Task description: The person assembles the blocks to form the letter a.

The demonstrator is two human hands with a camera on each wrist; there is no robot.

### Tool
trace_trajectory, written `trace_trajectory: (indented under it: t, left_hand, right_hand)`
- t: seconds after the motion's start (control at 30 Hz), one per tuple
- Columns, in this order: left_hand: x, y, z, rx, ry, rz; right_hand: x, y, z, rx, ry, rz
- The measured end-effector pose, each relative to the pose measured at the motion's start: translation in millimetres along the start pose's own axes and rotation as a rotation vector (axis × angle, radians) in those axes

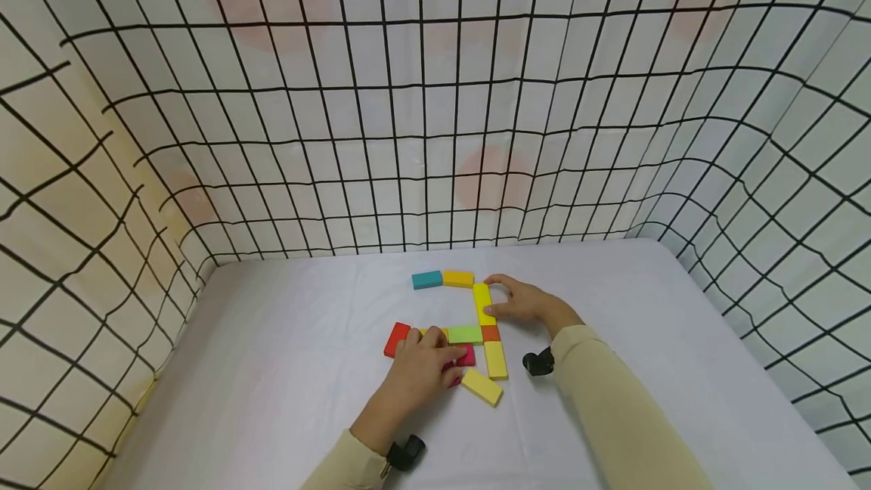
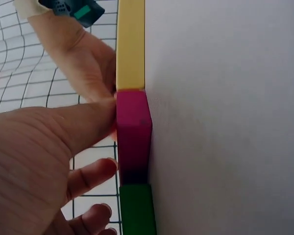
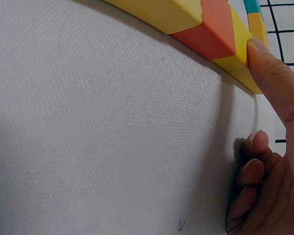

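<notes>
From where I sit, the magenta block [image 2: 134, 115] looks smooth, with a faint sheen and softened edges. I read the orange-red block [image 3: 206, 29] and the bright yellow block [image 3: 237, 61] beside it as smooth and closer to matt; painted wood or plastic, I can't tell. The white table covering [image 3: 112, 127] shows a fine, pebbly weave. Near right, the beige sleeve [image 1: 615, 407] looks like soft matt cloth. The far wall [image 1: 407, 112] seems a smooth, slightly shiny sheet.

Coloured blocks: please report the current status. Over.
Left hand touches magenta block. Right hand grips bright yellow block. Head view: left hand partly covers red block.
</notes>
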State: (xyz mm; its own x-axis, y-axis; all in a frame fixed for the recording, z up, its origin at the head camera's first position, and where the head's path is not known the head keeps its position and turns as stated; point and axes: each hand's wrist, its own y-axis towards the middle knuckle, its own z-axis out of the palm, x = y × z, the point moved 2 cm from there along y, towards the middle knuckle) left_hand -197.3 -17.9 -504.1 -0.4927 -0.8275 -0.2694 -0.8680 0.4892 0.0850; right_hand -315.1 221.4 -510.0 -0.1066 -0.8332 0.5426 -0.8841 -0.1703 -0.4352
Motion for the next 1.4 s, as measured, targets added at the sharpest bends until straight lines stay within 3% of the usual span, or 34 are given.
trace_trajectory:
  t: [0.2, 0.43, 0.63, 0.8, 0.93, 1.0, 1.1, 1.2, 1.3, 1.4]
  left_hand:
    - [1.4, -3.1, -7.3, 0.065, 0.007, 0.044]
    - [0.1, -9.0, -23.3, 0.24, -0.032, 0.081]
    - [-1.3, -7.3, -25.2, 0.214, -0.033, 0.026]
    - [-2.4, -6.3, -18.4, 0.259, -0.058, 0.016]
    - [3.3, -6.2, -22.2, 0.273, -0.189, 0.053]
    - [11.8, -5.3, -26.6, 0.236, -0.255, 0.052]
    - [32.4, -3.4, -32.1, 0.108, -0.304, -0.003]
    - [57.4, -4.2, -35.1, -0.008, -0.327, -0.146]
    - [79.1, -6.6, -33.6, -0.022, -0.359, -0.281]
    - [92.8, -8.6, -29.9, 0.019, -0.391, -0.333]
  right_hand:
    - [1.4, 0.0, -1.0, -0.008, 0.014, 0.011]
    - [1.6, 0.0, -0.1, -0.003, 0.01, 0.019]
    - [0.0, -0.5, 0.9, -0.009, -0.011, 0.019]
    - [0.1, -1.8, 0.9, -0.002, -0.018, 0.002]
    - [0.2, -1.4, 0.2, -0.008, -0.011, 0.001]
    - [0.7, -1.1, 0.2, -0.008, -0.004, 0.005]
    - [1.7, -1.3, 0.5, -0.005, -0.005, 0.005]
    - [2.5, -1.8, 0.9, -0.002, -0.012, -0.004]
    - [2.8, -3.0, 0.6, -0.003, -0.024, -0.016]
    - [3.4, -4.1, 0.6, -0.004, -0.029, -0.018]
